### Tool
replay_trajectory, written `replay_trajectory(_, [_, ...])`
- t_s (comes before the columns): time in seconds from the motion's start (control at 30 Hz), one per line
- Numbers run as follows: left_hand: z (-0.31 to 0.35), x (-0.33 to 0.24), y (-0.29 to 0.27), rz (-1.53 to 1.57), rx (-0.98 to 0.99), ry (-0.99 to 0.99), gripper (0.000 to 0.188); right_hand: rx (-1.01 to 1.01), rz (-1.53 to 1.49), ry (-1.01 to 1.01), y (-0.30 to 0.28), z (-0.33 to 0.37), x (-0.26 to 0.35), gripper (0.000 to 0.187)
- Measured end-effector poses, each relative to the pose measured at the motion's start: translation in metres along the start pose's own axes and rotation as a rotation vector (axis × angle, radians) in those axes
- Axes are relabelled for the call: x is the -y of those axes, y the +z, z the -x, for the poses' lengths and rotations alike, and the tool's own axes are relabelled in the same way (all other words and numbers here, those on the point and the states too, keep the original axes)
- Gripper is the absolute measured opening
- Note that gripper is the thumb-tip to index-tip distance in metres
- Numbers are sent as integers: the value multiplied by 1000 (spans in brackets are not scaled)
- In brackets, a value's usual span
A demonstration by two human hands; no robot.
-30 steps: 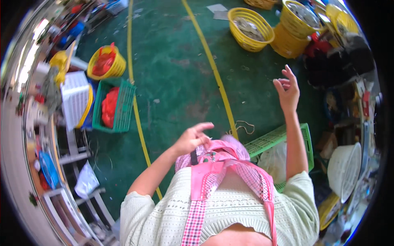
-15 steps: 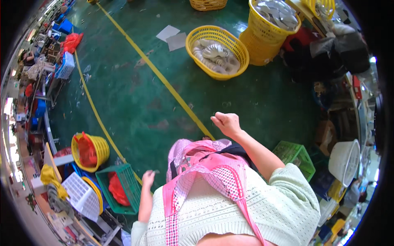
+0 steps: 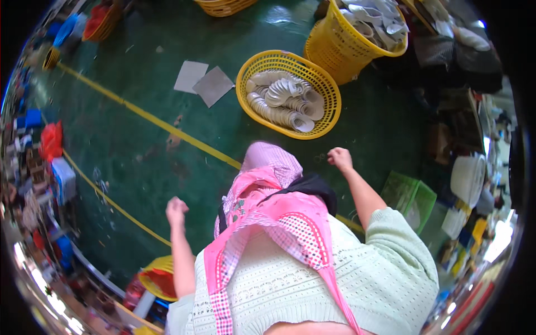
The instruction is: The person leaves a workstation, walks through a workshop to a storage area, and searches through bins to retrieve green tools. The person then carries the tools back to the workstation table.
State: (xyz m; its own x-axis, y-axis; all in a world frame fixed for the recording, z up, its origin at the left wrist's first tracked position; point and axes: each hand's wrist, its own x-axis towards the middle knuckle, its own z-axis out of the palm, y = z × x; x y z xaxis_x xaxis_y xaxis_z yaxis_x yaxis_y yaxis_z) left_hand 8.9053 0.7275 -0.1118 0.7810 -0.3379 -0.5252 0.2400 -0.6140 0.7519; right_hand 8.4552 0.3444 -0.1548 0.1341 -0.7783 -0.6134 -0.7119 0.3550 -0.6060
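My left hand (image 3: 177, 210) hangs out over the green floor with its fingers curled closed; whether anything small sits in them is hidden. In front of my body on the right, my right hand (image 3: 339, 158) is closed in a loose fist, and nothing shows in it. Just ahead of that hand is an oval yellow basket (image 3: 244, 106), not touched by it. Inside the basket lie nested rows of white curved pieces (image 3: 282, 94). Behind it to the right stands a taller yellow basket (image 3: 329, 47) filled with similar pale pieces (image 3: 371, 22).
Two flat grey sheets (image 3: 213, 86) lie on the floor left of the oval basket. A yellow floor line (image 3: 162, 129) runs diagonally across. A green crate (image 3: 416, 198) stands at my right. At lower left is a yellow basket (image 3: 149, 279) with red material, beside cluttered benches.
The baskets ahead are nearer, and my view has turned, swinging the floor lines. My left hand has swung forward and outward; my right hand now sits farther right. The lower-left green crate has left view.
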Motion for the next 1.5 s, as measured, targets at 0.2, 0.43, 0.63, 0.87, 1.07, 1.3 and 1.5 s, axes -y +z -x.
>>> replay_trajectory(0.2, [-234,-273,-25,-199,-93,197,30,-211,-62,438,53,-71,45,32])
replay_trajectory(0.43, [-413,-334,29,-831,619,268,29,-375,131,93,92,-230,296,39])
replay_trajectory(0.63, [-541,-385,59,-584,474,-104,23,-359,-220,-102,44,-329,439,33])
replay_trajectory(0.87, [-731,-565,264,-808,527,56,25,-453,-289,107,61,-414,457,21])
replay_trajectory(1.07, [-786,-782,493,-673,717,400,29,-423,-381,71,-18,-487,573,17])
replay_trajectory(1.3, [-804,-922,704,-818,854,595,33,-469,-573,127,-102,-638,609,13])
replay_trajectory(1.5, [-858,-932,789,-1178,865,484,34,-458,-382,9,-263,-830,657,13])
